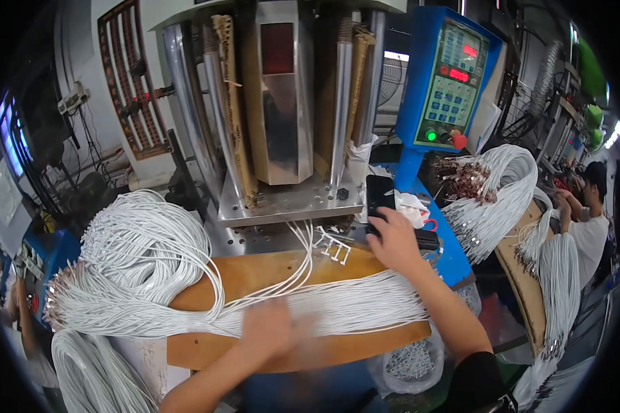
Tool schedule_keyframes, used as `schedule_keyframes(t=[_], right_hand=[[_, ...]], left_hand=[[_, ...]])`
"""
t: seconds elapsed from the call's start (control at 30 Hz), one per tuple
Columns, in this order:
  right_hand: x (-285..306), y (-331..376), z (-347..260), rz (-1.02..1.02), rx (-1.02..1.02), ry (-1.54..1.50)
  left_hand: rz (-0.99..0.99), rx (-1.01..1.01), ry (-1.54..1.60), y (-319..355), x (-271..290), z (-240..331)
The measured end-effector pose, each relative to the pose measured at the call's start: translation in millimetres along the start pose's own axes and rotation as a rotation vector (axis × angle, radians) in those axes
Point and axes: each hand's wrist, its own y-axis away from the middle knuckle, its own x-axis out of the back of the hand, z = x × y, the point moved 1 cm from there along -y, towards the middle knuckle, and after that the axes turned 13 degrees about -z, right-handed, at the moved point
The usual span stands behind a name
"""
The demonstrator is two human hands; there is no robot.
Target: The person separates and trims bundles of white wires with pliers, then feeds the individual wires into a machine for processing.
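Observation:
A long bundle of thin white cables (pixel 365 299) lies across a brown board (pixel 248 272) in front of me. My left hand (pixel 272 329) is over the middle of this bundle, smeared by motion, so its fingers cannot be made out. Further right, my right hand (pixel 396 241) reaches past the board with fingers stretched out. Its fingertips touch or rest close to the lower end of a black phone-like device (pixel 379 193). A few cables run from the bundle to beneath the metal plate (pixel 289 203) of a press. Beside them lies a white branched plastic piece (pixel 333 246).
A large coil of white cables (pixel 145 251) is heaped at the left. A blue control box (pixel 450 82) with lit buttons stands at the back right, above more bundled cables (pixel 499 193). Below the board sits a bag of small pieces (pixel 410 361). Another person (pixel 585 227) works far right.

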Motion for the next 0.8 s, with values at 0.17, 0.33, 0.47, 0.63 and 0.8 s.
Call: schedule_keyframes(t=[0.17,0.33,0.47,0.63,0.8], right_hand=[[-15,-23,-68,-0.317,0.133,-0.312],[37,-8,-50,-0.253,0.246,-0.195],[133,28,5,-0.584,0.035,-0.152],[150,42,9,-0.635,0.024,-0.197],[50,45,-56,-0.500,0.348,-0.338]], left_hand=[[0.193,-0.173,0.080,-15,3,-27],[0.052,-0.415,0.351,-33,20,-41],[0.153,-0.376,0.345,-35,10,-38],[0.214,-0.350,0.308,-50,2,-7],[0.251,-0.567,0.537,-38,16,-27]])
